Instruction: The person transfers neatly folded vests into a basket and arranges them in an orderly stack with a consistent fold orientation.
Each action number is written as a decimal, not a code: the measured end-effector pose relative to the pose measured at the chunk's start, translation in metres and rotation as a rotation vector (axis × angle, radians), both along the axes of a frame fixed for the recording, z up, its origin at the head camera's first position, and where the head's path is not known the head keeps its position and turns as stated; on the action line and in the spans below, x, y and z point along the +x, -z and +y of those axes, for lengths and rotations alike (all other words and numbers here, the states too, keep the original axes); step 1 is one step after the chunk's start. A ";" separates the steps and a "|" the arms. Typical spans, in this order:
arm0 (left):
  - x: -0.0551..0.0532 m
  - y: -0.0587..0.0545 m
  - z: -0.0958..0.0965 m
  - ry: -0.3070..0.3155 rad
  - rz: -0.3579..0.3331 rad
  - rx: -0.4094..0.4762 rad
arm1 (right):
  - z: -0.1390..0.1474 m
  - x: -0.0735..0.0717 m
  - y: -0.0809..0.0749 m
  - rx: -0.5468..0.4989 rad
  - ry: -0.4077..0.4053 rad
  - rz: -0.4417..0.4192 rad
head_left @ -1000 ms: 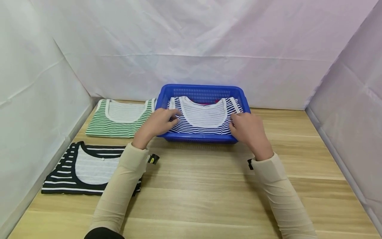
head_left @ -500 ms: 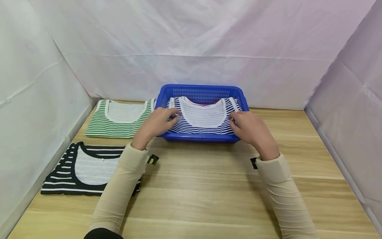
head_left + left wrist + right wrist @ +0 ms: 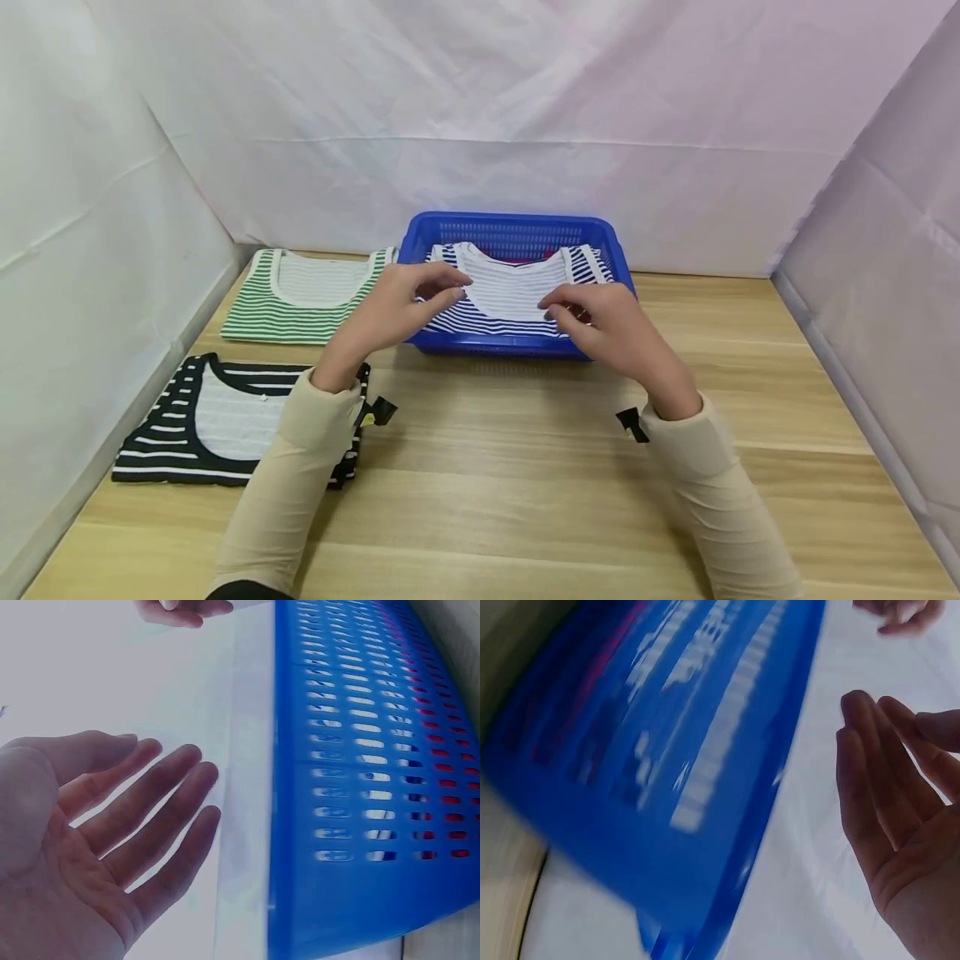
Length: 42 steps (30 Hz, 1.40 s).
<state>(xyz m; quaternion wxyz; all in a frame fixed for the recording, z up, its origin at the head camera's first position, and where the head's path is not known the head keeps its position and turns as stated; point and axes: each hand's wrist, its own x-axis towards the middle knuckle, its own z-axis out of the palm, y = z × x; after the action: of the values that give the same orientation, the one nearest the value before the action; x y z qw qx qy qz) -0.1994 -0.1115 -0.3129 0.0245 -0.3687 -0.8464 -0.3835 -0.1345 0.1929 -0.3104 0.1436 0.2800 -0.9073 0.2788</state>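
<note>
A folded navy-and-white striped tank top point(image 3: 510, 292) lies in a blue plastic basket point(image 3: 517, 343), a bit of red cloth showing behind it. Above the basket's left part, my left hand point(image 3: 397, 304) holds nothing; the left wrist view shows its fingers point(image 3: 169, 799) spread and relaxed, apart from the basket wall point(image 3: 337, 892). My right hand point(image 3: 611, 325) hovers over the basket's right part, also with nothing in it. Its fingers point(image 3: 870, 772) are loosely extended in the right wrist view, higher than the basket rim.
Left of the basket lies a folded green-and-white striped tank top point(image 3: 300, 312). Nearer, a folded black-and-white striped tank top point(image 3: 176, 433) is partly covered by my left forearm. White cloth walls point(image 3: 525, 100) enclose the wooden table point(image 3: 510, 483) at the back and sides.
Both hands have come off the navy-striped top and lifted, moving inward toward each other. The top stays in the basket.
</note>
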 end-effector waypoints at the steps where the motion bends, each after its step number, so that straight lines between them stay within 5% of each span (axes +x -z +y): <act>1: 0.002 -0.002 -0.002 0.000 -0.001 0.016 | -0.004 0.002 0.000 -0.018 -0.028 -0.014; 6: 0.009 -0.004 -0.019 -0.025 0.014 0.050 | -0.026 0.013 0.000 -0.107 -0.155 -0.146; 11: 0.012 -0.002 -0.047 -0.104 0.017 0.021 | -0.054 0.024 0.002 -0.208 -0.274 -0.401; 20: 0.009 0.008 -0.093 -0.273 0.032 -0.019 | -0.101 0.030 0.018 -0.305 -0.386 -0.723; 23: 0.007 0.010 -0.105 -0.286 0.012 -0.001 | -0.113 0.029 0.025 -0.357 -0.410 -0.840; 28: 0.000 0.009 -0.127 -0.305 -0.015 -0.017 | -0.136 0.026 0.038 -0.341 -0.401 -0.999; 33: -0.008 0.007 -0.164 -0.416 -0.054 -0.155 | -0.163 0.027 0.056 -0.360 -0.352 -1.141; 37: -0.014 0.009 -0.196 -0.447 -0.109 -0.254 | -0.182 0.027 0.066 -0.422 -0.307 -1.208; 42: -0.017 0.013 -0.233 -0.418 -0.307 -0.469 | -0.200 0.020 0.071 -0.440 -0.229 -1.228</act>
<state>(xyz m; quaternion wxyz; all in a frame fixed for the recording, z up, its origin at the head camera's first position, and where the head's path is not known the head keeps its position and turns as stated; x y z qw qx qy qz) -0.2164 -0.3440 -0.3255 -0.1105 -0.1212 -0.9625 -0.2162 -0.1142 -0.0076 -0.3816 -0.3763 0.1293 -0.7107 0.5801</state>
